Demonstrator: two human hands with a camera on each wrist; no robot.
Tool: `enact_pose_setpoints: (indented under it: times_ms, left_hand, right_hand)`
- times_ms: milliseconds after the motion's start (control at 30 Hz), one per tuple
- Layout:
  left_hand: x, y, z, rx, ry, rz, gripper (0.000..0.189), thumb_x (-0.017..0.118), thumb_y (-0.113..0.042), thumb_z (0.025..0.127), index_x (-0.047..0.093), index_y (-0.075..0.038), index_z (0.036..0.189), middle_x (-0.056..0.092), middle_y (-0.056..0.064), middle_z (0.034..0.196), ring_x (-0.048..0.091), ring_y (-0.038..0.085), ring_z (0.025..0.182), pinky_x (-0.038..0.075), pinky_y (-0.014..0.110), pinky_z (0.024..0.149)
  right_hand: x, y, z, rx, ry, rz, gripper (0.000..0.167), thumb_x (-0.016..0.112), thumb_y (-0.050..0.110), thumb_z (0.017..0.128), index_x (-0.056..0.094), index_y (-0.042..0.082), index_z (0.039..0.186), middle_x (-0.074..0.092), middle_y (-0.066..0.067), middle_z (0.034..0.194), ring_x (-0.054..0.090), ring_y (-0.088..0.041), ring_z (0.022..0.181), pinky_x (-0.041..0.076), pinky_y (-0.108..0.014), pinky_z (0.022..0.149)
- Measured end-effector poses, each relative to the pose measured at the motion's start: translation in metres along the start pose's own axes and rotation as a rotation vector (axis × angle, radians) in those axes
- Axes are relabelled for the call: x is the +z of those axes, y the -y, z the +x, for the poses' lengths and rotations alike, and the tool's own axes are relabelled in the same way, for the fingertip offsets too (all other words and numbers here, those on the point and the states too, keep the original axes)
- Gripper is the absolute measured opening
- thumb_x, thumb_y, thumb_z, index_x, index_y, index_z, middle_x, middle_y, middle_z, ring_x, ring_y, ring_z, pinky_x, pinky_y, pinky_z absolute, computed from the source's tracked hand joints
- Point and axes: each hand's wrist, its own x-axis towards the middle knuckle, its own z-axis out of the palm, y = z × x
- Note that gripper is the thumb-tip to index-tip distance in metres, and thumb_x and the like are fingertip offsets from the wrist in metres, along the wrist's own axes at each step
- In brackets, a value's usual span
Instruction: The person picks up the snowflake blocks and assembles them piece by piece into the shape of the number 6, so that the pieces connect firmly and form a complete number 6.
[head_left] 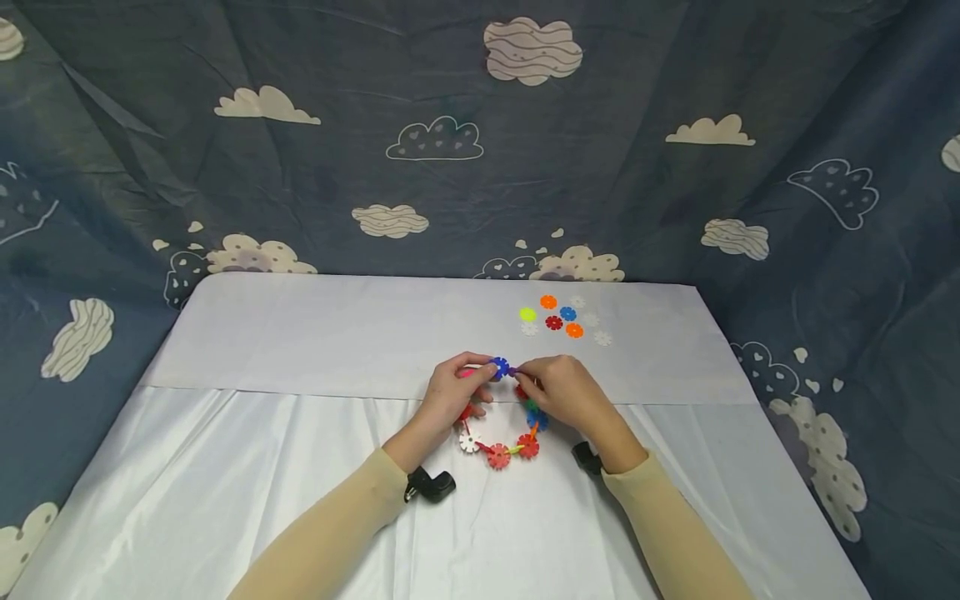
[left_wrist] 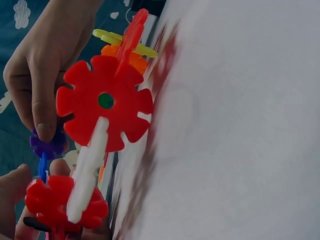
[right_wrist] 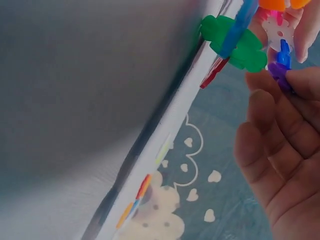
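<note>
A chain of notched plastic discs curves between the two hands, with a white disc [head_left: 468,442] and red discs [head_left: 498,456] at its near side. My left hand [head_left: 453,392] pinches a blue disc [head_left: 500,367] at the chain's far left end, beside a pink disc [head_left: 467,372]. From the right, my right hand [head_left: 564,390] pinches a purple disc [left_wrist: 47,145] between thumb and index finger. The purple disc touches the blue one. A green disc [right_wrist: 240,45] of the chain hangs near the right hand in the right wrist view.
Loose discs lie farther back on the white-covered table [head_left: 300,333], among them orange [head_left: 548,302], yellow [head_left: 528,314], dark red [head_left: 553,322], blue [head_left: 567,313] and several white ones. A dark cloud-patterned curtain [head_left: 337,167] stands behind the table.
</note>
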Motion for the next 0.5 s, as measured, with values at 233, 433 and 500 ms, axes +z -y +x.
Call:
enact_pose_setpoints:
  times_ms: [233, 433, 500]
  left_hand:
    - [0.004, 0.002, 0.001, 0.036, -0.023, -0.055, 0.027, 0.075, -0.026, 0.101, 0.076, -0.011, 0.123, 0.078, 0.021, 0.099, 0.064, 0.009, 0.056, 0.06, 0.026, 0.053]
    - [0.005, 0.0, 0.0, 0.036, -0.023, -0.056, 0.026, 0.075, -0.024, 0.101, 0.071, -0.009, 0.121, 0.079, 0.02, 0.098, 0.065, 0.01, 0.056, 0.062, 0.028, 0.055]
    - [0.005, 0.0, 0.0, 0.029, -0.019, -0.038, 0.027, 0.076, -0.025, 0.1, 0.068, -0.009, 0.121, 0.08, 0.022, 0.103, 0.066, 0.01, 0.058, 0.061, 0.026, 0.054]
  right_hand:
    - [0.003, 0.011, -0.002, -0.13, -0.084, -0.054, 0.006, 0.079, 0.009, 0.095, 0.081, 0.004, 0.095, 0.079, -0.003, 0.079, 0.074, -0.013, 0.069, 0.065, -0.03, 0.069]
    - [0.005, 0.015, -0.001, -0.12, -0.103, -0.08, 0.007, 0.078, 0.009, 0.096, 0.08, 0.003, 0.099, 0.082, -0.006, 0.088, 0.078, -0.018, 0.079, 0.066, -0.034, 0.076]
    - [0.005, 0.012, 0.001, -0.065, -0.058, -0.045, 0.017, 0.078, 0.016, 0.098, 0.081, 0.003, 0.109, 0.082, -0.006, 0.093, 0.078, -0.018, 0.083, 0.066, -0.035, 0.08]
